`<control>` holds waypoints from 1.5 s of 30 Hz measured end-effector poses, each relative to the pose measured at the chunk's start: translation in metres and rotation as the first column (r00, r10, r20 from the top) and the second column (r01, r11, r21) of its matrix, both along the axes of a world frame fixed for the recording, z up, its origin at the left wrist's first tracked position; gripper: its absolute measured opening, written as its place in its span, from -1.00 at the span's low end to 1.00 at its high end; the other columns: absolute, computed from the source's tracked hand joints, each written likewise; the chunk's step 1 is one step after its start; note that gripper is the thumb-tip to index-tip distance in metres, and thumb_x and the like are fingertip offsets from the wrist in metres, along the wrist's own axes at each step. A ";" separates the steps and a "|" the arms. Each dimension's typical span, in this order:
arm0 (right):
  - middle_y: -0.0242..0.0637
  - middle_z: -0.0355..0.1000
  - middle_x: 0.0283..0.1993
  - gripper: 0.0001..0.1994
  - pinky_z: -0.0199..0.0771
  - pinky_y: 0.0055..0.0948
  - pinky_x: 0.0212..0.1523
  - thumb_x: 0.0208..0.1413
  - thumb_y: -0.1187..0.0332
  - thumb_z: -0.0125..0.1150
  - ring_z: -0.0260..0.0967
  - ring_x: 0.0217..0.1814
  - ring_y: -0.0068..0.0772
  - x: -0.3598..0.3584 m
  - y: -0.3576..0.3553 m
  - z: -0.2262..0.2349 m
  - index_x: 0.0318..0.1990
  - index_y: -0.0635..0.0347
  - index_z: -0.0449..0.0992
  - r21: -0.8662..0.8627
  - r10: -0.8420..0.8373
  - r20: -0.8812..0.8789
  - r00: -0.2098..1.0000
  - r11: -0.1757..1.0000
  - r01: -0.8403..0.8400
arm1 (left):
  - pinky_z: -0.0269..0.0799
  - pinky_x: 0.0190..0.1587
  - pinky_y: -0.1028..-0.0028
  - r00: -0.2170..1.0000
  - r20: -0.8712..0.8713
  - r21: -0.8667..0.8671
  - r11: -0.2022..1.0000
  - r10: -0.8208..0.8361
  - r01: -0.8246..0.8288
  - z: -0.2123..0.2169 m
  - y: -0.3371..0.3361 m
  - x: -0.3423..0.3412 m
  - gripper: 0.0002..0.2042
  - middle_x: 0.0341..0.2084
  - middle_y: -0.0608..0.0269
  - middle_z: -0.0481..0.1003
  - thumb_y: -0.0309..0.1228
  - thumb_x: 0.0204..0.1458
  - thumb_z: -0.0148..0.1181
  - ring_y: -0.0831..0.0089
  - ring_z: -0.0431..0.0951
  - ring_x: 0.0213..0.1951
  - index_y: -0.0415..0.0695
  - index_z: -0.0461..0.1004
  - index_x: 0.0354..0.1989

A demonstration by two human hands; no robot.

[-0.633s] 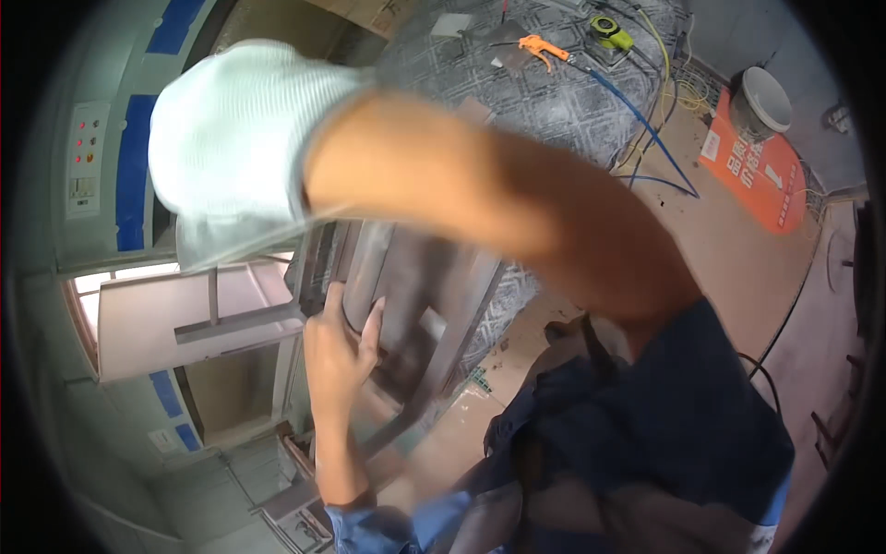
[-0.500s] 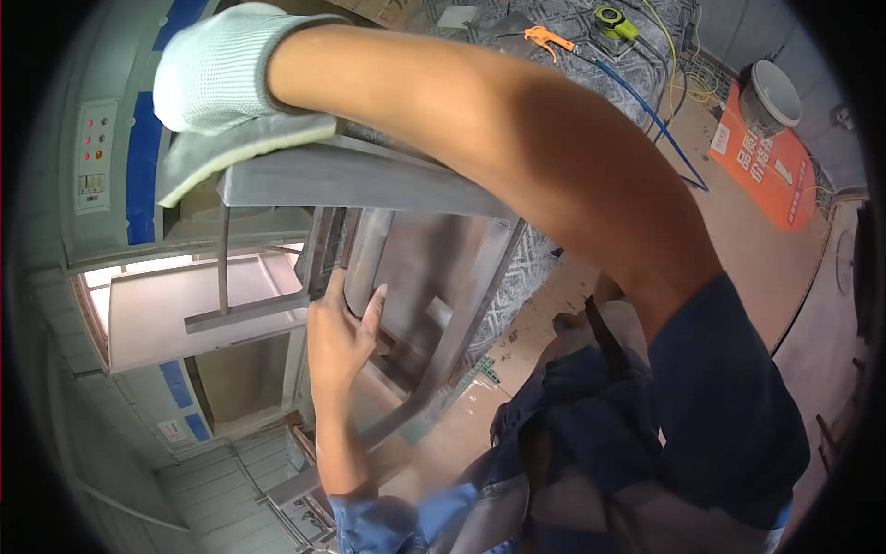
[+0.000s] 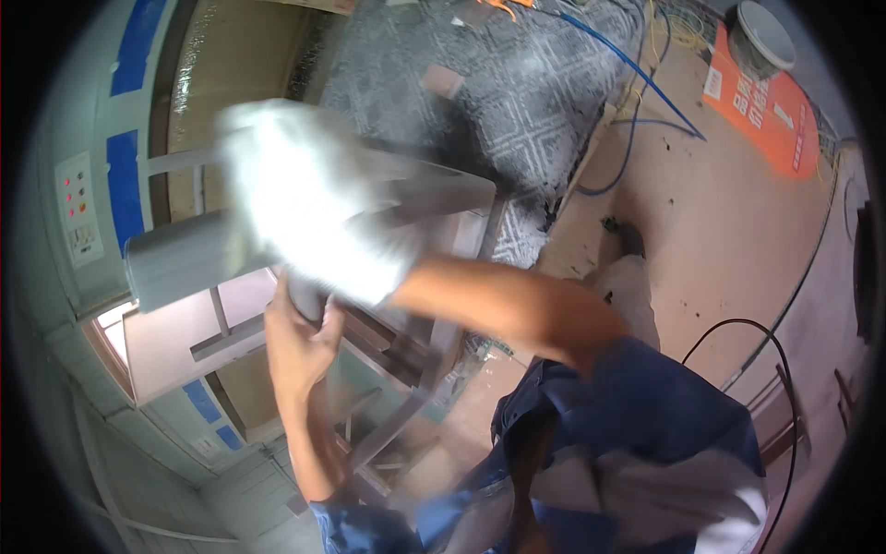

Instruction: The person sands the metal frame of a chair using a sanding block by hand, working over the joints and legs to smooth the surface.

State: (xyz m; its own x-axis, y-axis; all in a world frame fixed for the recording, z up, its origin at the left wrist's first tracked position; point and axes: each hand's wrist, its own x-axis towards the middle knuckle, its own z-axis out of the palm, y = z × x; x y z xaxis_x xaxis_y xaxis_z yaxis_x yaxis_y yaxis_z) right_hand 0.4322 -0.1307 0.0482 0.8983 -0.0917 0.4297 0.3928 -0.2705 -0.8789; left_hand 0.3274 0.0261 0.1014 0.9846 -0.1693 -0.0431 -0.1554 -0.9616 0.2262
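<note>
My right hand (image 3: 300, 189), in a white knitted glove, is smeared by motion over the upper rail (image 3: 180, 263) of a grey furniture frame. A pale strip shows at the glove's lower left edge; whether it is the grey pad seen earlier I cannot make out. My bare left hand (image 3: 300, 351) sits just below the glove. Its fingers and thumb close round a rounded grey bar (image 3: 307, 300) of the same frame. The glove partly covers the frame's middle, and the right fingers cannot be made out.
A patterned, dust-covered mat (image 3: 544, 102) lies beyond the frame, with a blue hose (image 3: 637, 78) across its edge. A bucket (image 3: 761, 42) stands on an orange sheet (image 3: 771, 120) at the far right. On the left wall is a control panel (image 3: 80, 208) with red lights.
My right arm has swung down and toward me, bringing the glove from the frame's far left end to above my left hand. The view has shifted; my left hand keeps its hold.
</note>
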 end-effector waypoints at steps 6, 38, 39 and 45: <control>-0.20 0.47 -0.43 -0.67 0.55 -0.09 -0.15 0.17 0.32 0.21 0.47 -0.36 -0.20 0.000 0.056 -0.102 0.03 0.30 0.50 0.631 -0.344 -0.018 0.939 0.725 0.277 | 0.31 -0.24 0.55 0.982 -0.052 0.071 0.981 0.182 -0.178 0.009 0.006 -0.008 -0.69 -0.34 0.31 0.41 -0.44 0.13 0.34 0.55 0.37 -0.33 -0.28 0.39 -0.05; -0.03 0.34 0.30 -0.47 0.37 -0.21 0.37 0.19 0.52 0.25 0.35 0.31 -0.06 -0.191 0.128 -0.310 0.33 0.22 0.34 0.398 -0.250 -0.817 0.520 0.408 0.822 | -0.03 -0.55 0.59 0.937 0.308 -0.022 0.985 0.168 -0.169 0.020 -0.010 -0.049 -0.69 -0.56 0.38 0.29 -0.28 0.25 0.29 0.67 0.14 -0.61 -0.30 0.45 -0.07; 0.02 0.30 0.35 -0.41 0.28 -0.24 0.45 0.17 0.55 0.23 0.32 0.36 -0.05 -0.169 0.111 -0.312 0.38 0.25 0.28 0.593 -0.274 -0.730 0.626 0.202 0.779 | -0.06 -0.56 0.59 0.938 0.293 -0.031 0.983 0.183 -0.182 0.020 -0.009 -0.048 -0.69 -0.59 0.41 0.27 -0.29 0.25 0.28 0.69 0.11 -0.64 -0.30 0.46 -0.05; 0.25 0.02 0.52 -0.33 0.26 -0.17 0.41 0.28 0.45 0.15 0.09 0.51 0.13 -0.119 0.027 -0.298 0.48 0.39 0.03 0.645 -0.107 -0.668 0.736 0.410 0.645 | -0.07 -0.48 0.61 0.961 0.276 0.219 0.975 -0.031 -0.031 0.018 -0.009 -0.048 -0.69 -0.64 0.50 0.13 -0.23 0.32 0.18 0.70 0.06 -0.59 -0.30 0.52 -0.06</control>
State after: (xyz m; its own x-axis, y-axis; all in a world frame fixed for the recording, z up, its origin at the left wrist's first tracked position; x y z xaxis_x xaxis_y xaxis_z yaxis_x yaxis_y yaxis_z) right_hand 0.3132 -0.1035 -0.2496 0.6901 -0.5231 -0.5001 -0.0652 0.6433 -0.7628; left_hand 0.2794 0.0174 0.1194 0.9631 -0.1863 0.1943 -0.1816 -0.9825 -0.0423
